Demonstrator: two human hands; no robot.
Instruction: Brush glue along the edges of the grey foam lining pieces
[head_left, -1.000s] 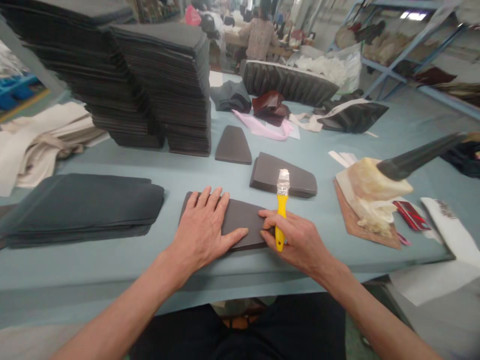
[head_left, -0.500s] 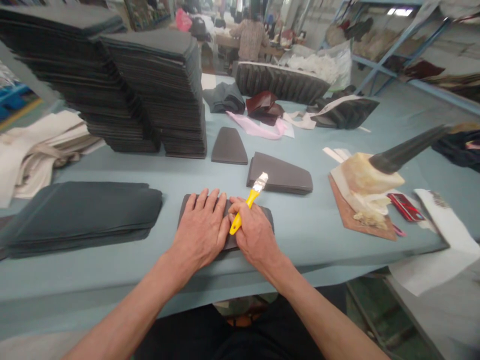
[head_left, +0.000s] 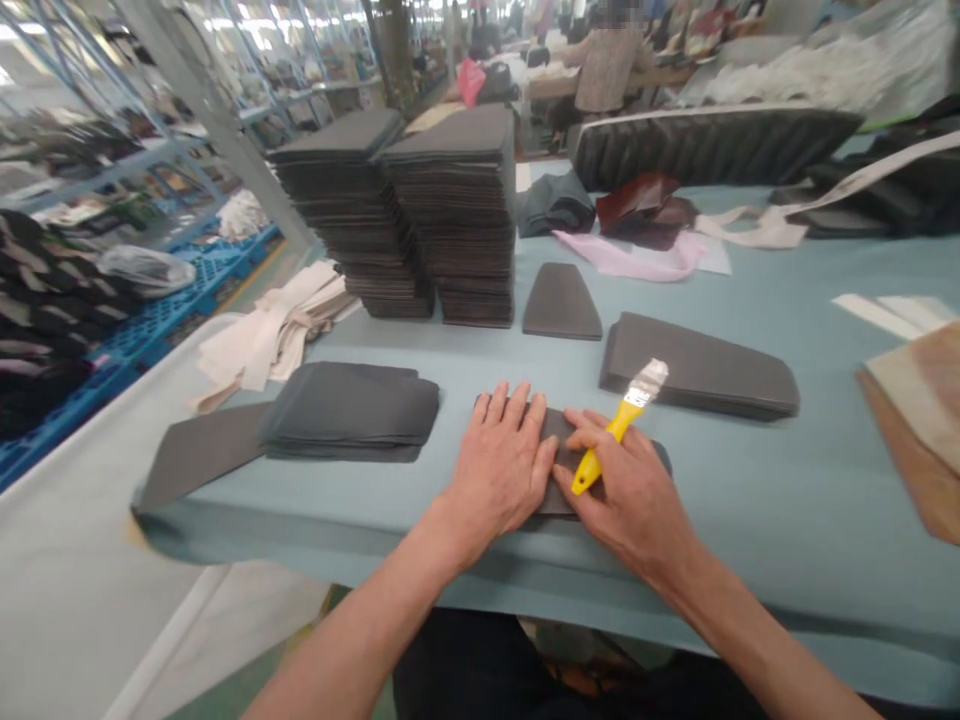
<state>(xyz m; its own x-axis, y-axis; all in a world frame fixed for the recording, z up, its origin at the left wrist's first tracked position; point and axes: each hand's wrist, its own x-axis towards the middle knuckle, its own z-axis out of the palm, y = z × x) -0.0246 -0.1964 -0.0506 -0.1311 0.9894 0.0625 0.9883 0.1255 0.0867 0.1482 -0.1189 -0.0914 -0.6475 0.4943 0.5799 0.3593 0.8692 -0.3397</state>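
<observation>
I hold the left hand (head_left: pixel 501 462) flat, fingers extended, on dark grey flat sheet material (head_left: pixel 553 422) lying on the blue-green covered table (head_left: pixel 750 500), the right hand (head_left: pixel 634 490) gripping a yellow-handled flat brush (head_left: pixel 619 422).

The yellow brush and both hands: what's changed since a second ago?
The right hand has moved left along the dark piece, closer to the left hand. The yellow brush it holds now leans right. The view swung left. The left hand stays on the piece; the brush stays held.

My view swung toward nine o'clock; the right hand (head_left: pixel 637 495) slid closer to the left hand (head_left: pixel 499 470), its brush (head_left: pixel 616 429) now tipping toward one.
</observation>
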